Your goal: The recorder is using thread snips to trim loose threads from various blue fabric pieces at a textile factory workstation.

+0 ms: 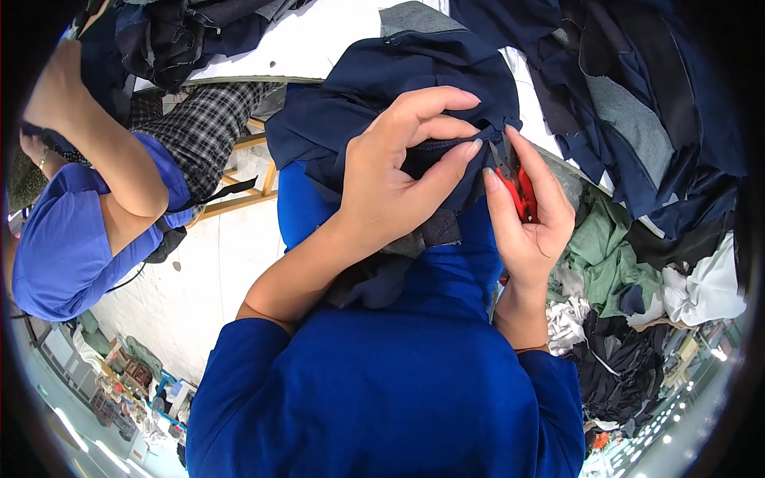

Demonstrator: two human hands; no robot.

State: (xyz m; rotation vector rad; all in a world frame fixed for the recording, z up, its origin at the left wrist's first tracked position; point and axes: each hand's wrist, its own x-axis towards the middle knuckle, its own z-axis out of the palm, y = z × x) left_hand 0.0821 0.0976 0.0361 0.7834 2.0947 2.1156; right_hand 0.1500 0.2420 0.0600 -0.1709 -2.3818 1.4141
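A navy garment piece (430,72) lies bunched over my lap and against the white table's edge. My left hand (390,171) is closed on it, a seam edge held between thumb and fingers. In my right hand (538,231) are red-handled thread snips (522,191), tucked against the palm with the blades pointing up toward the cloth. The right index fingertip touches the end of the same seam, close to the left fingertips. A thin loose thread hangs by the right palm. Folds of cloth hide part of the left fingers' hold.
Heaped navy and grey cloth pieces (629,119) cover the table at right. More dark cloth (191,36) is piled at the far left. Green fabric (602,247) and white scraps lie low on the right. A co-worker in a purple shirt (64,239) sits at left near a wooden stool (267,183).
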